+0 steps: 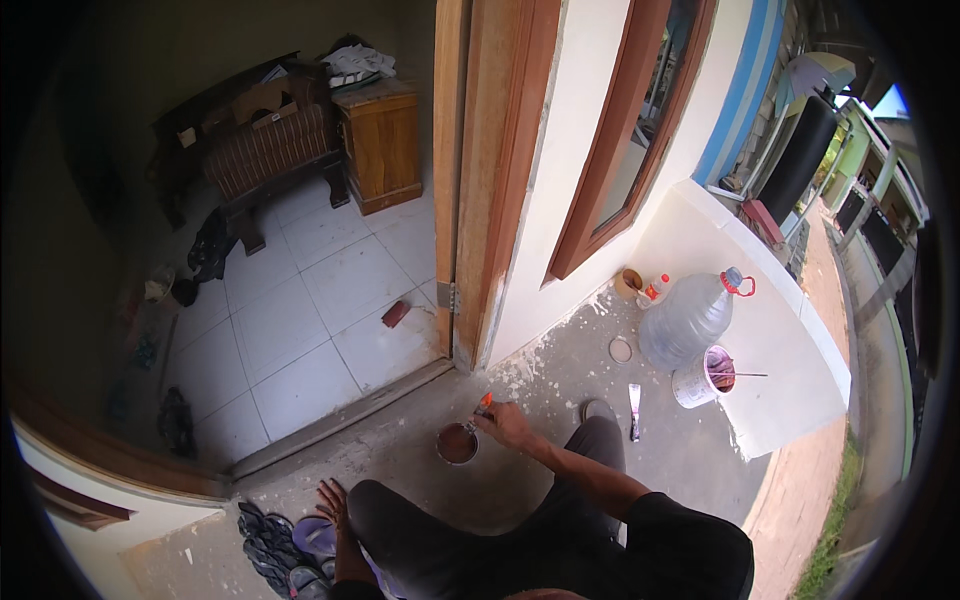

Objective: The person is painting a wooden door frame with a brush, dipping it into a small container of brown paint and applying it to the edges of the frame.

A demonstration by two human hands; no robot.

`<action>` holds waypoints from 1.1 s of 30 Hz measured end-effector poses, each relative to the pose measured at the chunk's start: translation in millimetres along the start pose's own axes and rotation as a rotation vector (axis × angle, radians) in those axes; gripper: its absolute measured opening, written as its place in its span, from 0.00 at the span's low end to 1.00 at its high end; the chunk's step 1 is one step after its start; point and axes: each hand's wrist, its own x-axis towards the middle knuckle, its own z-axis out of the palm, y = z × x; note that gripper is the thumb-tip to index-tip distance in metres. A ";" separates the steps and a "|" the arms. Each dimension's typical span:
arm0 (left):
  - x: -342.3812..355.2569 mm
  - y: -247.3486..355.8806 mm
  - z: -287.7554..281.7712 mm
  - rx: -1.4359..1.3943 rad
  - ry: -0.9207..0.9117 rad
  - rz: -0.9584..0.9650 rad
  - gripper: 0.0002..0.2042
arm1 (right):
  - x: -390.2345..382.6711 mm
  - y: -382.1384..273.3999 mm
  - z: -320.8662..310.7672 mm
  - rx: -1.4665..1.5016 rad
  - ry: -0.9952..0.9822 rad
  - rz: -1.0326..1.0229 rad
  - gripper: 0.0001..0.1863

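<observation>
My right hand (510, 428) is closed round a paintbrush (486, 401) whose orange handle end sticks up past the fingers. Its lower part points to the rim of an open tin of reddish-brown paint (457, 444), which stands on the grey floor between my knees and the doorway. Whether the bristles touch the paint is hard to see. My left hand (333, 503) has its fingers spread and holds nothing. It hangs beside my left knee, above several sandals (316, 537) and a dark crumpled bag (262, 545).
A wooden door frame (492, 180) and low sill (345, 415) border a tiled room. To the right are a scraper (634, 410), a paint bucket (692, 384) with a stick across it, a large clear water bottle (685, 322), a small bottle (655, 290) and a round lid (620, 349).
</observation>
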 end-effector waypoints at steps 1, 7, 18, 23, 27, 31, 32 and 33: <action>-0.7 28.9 -17.9 -0.097 -0.042 -0.068 0.20 | -5.1 17.9 -5.1 -0.045 0.012 0.011 0.15; -6.8 19.0 -31.4 -0.121 -0.244 -0.008 0.24 | -2.8 15.9 -0.5 -0.039 0.009 0.102 0.16; 8.9 8.1 -39.1 -0.033 -0.148 -0.079 0.21 | -1.1 9.9 1.9 -0.131 0.100 0.007 0.18; 5.2 -1.4 -48.0 0.059 -0.050 -0.080 0.20 | -5.5 10.3 11.7 -0.151 0.078 -0.041 0.17; -0.5 -6.9 -54.2 0.114 0.003 -0.052 0.20 | -6.9 13.2 17.4 -0.121 0.126 -0.056 0.17; -7.0 -17.8 -52.4 -0.172 -0.481 0.013 0.25 | -8.0 12.0 24.8 -0.073 0.096 -0.065 0.16; 9.5 -18.0 -50.7 -0.459 -0.760 -0.053 0.26 | -5.7 14.7 26.1 -0.104 0.121 -0.071 0.16; 10.8 -18.6 -51.5 -0.748 -1.046 -0.122 0.27 | -8.7 16.4 28.4 -0.136 0.136 -0.074 0.16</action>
